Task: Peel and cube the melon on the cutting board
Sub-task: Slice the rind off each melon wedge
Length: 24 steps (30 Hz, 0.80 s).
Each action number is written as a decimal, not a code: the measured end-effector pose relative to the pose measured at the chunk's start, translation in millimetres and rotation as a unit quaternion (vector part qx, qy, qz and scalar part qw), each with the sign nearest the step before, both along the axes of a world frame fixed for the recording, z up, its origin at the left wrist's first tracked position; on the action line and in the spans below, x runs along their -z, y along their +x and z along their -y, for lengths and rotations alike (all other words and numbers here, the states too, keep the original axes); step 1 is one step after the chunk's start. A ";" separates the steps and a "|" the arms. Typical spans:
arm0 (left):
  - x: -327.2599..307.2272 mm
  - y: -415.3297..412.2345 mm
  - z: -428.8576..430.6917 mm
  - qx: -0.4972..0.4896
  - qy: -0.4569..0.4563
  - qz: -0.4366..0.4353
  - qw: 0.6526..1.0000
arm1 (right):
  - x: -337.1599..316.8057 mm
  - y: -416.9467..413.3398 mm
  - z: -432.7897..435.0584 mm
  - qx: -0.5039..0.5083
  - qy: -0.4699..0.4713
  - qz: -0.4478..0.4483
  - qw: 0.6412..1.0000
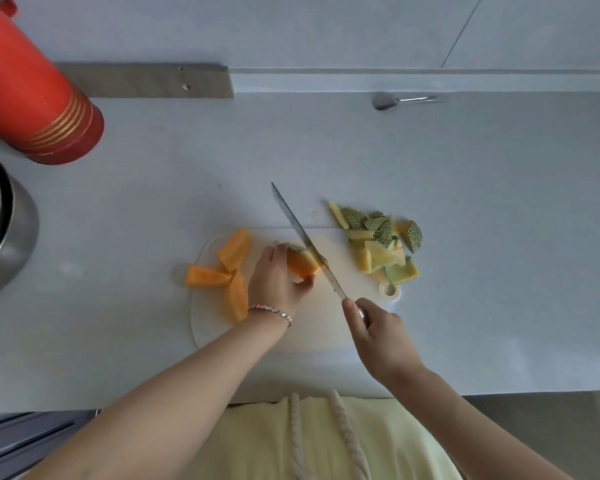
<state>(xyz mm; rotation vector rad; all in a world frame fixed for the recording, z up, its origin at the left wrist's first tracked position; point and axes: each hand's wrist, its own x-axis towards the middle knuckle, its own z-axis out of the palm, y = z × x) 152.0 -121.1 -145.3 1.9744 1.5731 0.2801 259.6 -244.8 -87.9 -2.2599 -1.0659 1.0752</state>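
Note:
A white cutting board (312,327) lies on the counter in front of me. My left hand (278,278) grips an orange melon wedge (300,263) with a strip of green rind at its far end. My right hand (374,330) is closed on the handle of a long knife (305,237); the blade slants across the right side of the wedge, against its flesh. Three peeled orange melon pieces (229,268) lie at the board's left end. A heap of cut rind pieces (381,240) sits at the board's far right corner.
A red thermos (32,95) stands at the far left, with a steel kettle (4,230) below it. A metal spoon (395,100) lies by the back wall. The counter's front edge runs just above my pale yellow apron (291,441).

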 end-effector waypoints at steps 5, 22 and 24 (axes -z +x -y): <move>5.4 -0.6 -2.9 0.009 -0.005 -0.036 0.999 | 8.7 -5.8 2.2 -0.029 -0.002 0.033 0.999; -2.3 2.8 1.9 -0.003 0.005 -0.027 1.000 | 12.5 -0.2 -58.4 -0.055 -0.045 0.043 0.997; -3.5 2.8 2.9 0.000 0.004 -0.028 1.000 | 14.2 2.6 -62.0 -0.055 -0.042 0.043 0.997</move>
